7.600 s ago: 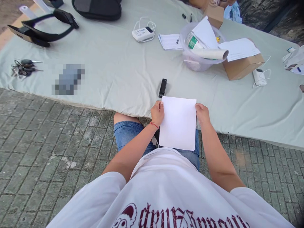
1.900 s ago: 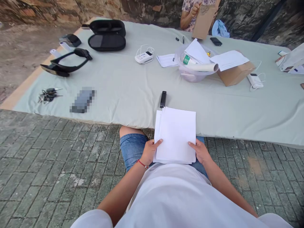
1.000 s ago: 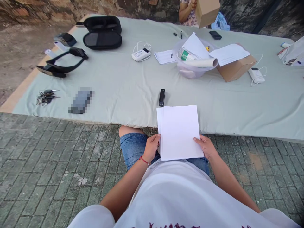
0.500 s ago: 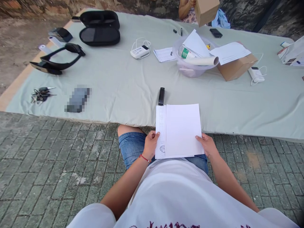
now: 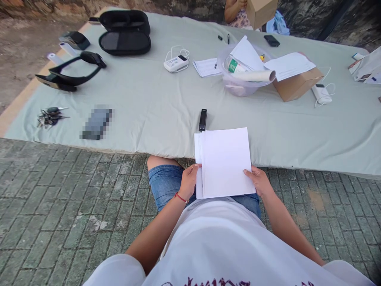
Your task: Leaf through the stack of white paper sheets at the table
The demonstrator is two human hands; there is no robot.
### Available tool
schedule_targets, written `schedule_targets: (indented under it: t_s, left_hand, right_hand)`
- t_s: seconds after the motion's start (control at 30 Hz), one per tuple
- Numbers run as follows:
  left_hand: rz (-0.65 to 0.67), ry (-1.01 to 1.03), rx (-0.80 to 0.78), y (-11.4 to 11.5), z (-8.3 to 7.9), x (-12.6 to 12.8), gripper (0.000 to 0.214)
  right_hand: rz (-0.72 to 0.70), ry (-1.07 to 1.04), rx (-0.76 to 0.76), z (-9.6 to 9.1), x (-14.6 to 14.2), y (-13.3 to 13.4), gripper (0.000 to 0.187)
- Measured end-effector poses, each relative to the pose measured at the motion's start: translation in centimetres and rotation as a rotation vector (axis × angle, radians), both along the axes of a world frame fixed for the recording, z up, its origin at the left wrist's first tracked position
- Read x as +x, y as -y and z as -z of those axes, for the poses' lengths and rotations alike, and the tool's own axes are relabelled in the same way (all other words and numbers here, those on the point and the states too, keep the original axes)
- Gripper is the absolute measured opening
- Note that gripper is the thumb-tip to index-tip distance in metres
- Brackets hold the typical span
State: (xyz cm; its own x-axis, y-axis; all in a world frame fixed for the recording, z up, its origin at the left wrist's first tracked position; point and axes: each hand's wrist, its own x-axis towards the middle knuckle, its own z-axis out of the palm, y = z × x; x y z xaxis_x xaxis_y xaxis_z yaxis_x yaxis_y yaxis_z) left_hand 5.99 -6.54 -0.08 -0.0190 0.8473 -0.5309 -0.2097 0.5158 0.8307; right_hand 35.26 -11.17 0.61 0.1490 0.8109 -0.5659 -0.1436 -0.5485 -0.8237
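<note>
Several loose sheets of paper (image 5: 228,163) lie fanned in a stack over my lap, their far edge reaching over the table edge. The top sheet shows a blank white face. My left hand (image 5: 188,180) grips the stack's left side, its fingers partly hidden by the pages. At the right edge, my right hand (image 5: 259,180) pinches the sheets with the thumb on top and the other fingers beneath. Just beyond the far edge of the paper is a small black stapler-like device (image 5: 203,120) on the cloth.
On the cloth-covered table (image 5: 154,107) lie keys (image 5: 50,117), a blurred phone (image 5: 97,123), a black headset (image 5: 71,71), an open black case (image 5: 125,41) and a white power bank (image 5: 176,63). A plastic basin (image 5: 238,89) stands beside a cardboard box (image 5: 297,85). Across the table, another person's hand (image 5: 241,4) is near a carton (image 5: 262,14).
The top sheets have shifted left over the lower ones, covering the printed strip and round stamp. My left fingers have moved slightly in at the paper's edge.
</note>
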Motion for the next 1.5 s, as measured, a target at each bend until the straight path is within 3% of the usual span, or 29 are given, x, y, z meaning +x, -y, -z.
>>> schedule_targets:
  t_s: [0.37,0.7,0.9,1.1,1.5]
  left_hand:
    - [-0.072,-0.160,0.003,-0.5,0.4,0.2,0.036]
    - [-0.053,-0.011,0.046,-0.5,2.0,0.5,0.038]
    - [-0.054,-0.083,0.122,-0.5,1.0,0.2,0.052]
    - [-0.016,-0.138,0.129,-0.5,0.3,0.2,0.021]
    - [-0.106,0.028,0.012,-0.9,-0.1,0.7,0.043]
  right_hand:
    - [-0.061,0.087,0.000,0.6,-0.4,-0.2,0.042]
    - [0.020,0.241,0.000,1.0,2.1,0.1,0.042]
    - [0.053,0.190,-0.011,0.3,2.7,0.0,0.044]
    - [-0.040,0.130,0.001,0.0,0.9,-0.4,0.046]
    - [-0.043,0.052,-0.008,-0.1,-0.1,-0.5,0.048]
